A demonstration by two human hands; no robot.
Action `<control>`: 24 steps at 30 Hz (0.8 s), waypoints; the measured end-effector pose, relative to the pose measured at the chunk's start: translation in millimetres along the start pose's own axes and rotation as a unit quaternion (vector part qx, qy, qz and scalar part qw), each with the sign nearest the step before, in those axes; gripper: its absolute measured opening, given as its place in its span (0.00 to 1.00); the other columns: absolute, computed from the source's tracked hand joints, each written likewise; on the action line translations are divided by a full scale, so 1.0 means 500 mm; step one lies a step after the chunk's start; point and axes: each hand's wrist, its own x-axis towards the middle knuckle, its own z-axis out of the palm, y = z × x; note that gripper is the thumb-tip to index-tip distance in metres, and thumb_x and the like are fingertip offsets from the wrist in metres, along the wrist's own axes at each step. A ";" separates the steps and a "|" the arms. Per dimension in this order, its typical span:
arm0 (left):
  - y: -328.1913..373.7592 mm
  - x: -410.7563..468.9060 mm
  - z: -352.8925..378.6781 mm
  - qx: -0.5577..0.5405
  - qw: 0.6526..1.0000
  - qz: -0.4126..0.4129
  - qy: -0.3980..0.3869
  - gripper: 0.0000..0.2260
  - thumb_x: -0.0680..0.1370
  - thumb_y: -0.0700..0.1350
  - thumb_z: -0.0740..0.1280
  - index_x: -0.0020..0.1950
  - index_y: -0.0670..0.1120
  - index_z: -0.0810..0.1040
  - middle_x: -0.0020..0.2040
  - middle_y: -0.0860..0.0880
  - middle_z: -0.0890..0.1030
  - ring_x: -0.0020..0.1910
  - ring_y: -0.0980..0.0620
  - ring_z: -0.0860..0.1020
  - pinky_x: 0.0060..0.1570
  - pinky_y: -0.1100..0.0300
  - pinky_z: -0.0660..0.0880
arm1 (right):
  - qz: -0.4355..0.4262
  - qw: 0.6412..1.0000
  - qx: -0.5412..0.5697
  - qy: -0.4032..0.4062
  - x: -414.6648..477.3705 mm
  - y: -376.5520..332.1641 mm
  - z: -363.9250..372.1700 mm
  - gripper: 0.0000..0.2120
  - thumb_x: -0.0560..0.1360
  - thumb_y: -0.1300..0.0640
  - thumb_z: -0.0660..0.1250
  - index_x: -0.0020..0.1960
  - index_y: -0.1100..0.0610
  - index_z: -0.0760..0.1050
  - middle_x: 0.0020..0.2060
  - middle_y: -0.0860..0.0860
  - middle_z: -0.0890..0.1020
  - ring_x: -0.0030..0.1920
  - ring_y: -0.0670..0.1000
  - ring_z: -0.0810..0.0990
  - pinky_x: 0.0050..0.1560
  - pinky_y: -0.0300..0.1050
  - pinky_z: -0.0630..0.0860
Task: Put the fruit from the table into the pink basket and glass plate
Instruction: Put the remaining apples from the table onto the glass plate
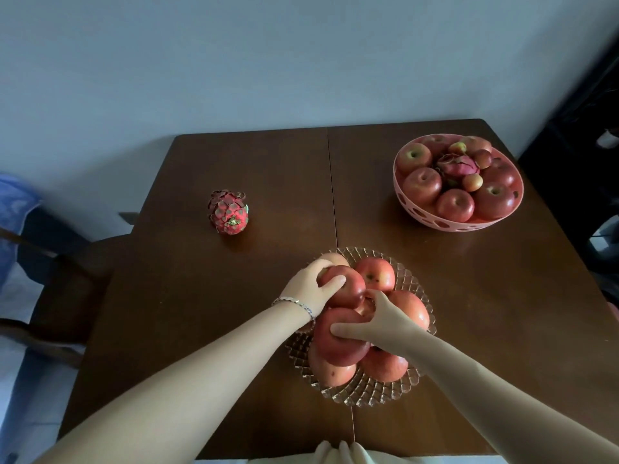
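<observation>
Dark wooden table [207, 313] set against a pale wall carries everything you need: the pink basket [432, 219] at the far right, heaped with apples and one dragon fruit, and the glass plate [368, 393] close in front of you, piled with apples. Your left hand [310, 286] curls round the upper apple [348, 289] on the far-left side of the pile, thumb laid across its top. Your right hand [382, 324] grips the front apple [335, 349], thumb over its near face and fingers hooked down into the middle of the heap. You seem to be bedding these two into the stack, so seat each one in a hollow between its neighbours, not on a crown. The plate looks shallow and the pile is rounded, so a badly seated apple could roll over the rim. Let go with one hand at a time, loosening slowly while the other steadies the heap, and watch for any shift. The loose dragon fruit [228, 212] lies well apart on the left of the table, the only fruit on bare wood. The basket looks full, so judge carefully where it will sit.
</observation>
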 end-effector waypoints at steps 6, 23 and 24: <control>-0.010 -0.006 0.005 0.022 1.000 -0.006 -0.021 0.19 0.77 0.53 0.62 0.65 0.46 0.70 0.62 0.44 0.77 0.60 0.45 0.75 0.57 0.55 0.70 | 0.026 0.996 -0.089 -0.013 0.004 -0.013 -0.010 0.44 0.61 0.34 0.71 0.66 0.60 0.63 0.44 0.47 0.77 0.43 0.44 0.76 0.37 0.37 0.70; -0.140 0.192 -0.256 0.018 0.973 -0.137 0.186 0.22 0.73 0.48 0.68 0.65 0.45 0.69 0.64 0.41 0.72 0.58 0.42 0.75 0.58 0.49 0.75 | -0.152 0.985 -0.035 0.074 0.159 -0.336 -0.036 0.13 0.75 0.51 0.65 0.59 0.52 0.75 0.50 0.49 0.80 0.41 0.46 0.78 0.37 0.36 0.73; -0.151 0.222 -0.277 0.023 0.965 -0.173 0.196 0.28 0.72 0.50 0.70 0.69 0.46 0.65 0.67 0.40 0.67 0.62 0.40 0.72 0.59 0.47 0.74 | -0.149 0.986 -0.022 0.072 0.179 -0.352 -0.026 0.13 0.75 0.52 0.65 0.58 0.53 0.75 0.49 0.50 0.80 0.39 0.46 0.77 0.37 0.37 0.73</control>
